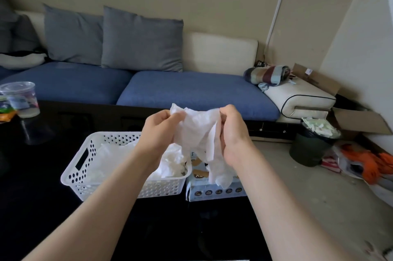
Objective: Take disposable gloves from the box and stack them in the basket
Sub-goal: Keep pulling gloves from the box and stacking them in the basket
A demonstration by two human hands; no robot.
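One thin white glove is held up over the dark bench. The left hand has its grip pinched on the glove's 9 o'clock edge, and the right hand has its grip curled round the 3 o'clock edge. The glove's lower end dangles over the box. Just beside the box, at its 9 o'clock, stands the white basket, with crumpled gloves inside.

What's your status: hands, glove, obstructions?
One glove held up, pinched by left hand and right hand. Hangs over basket and box; other gloves lie in basket. Nothing in the way.
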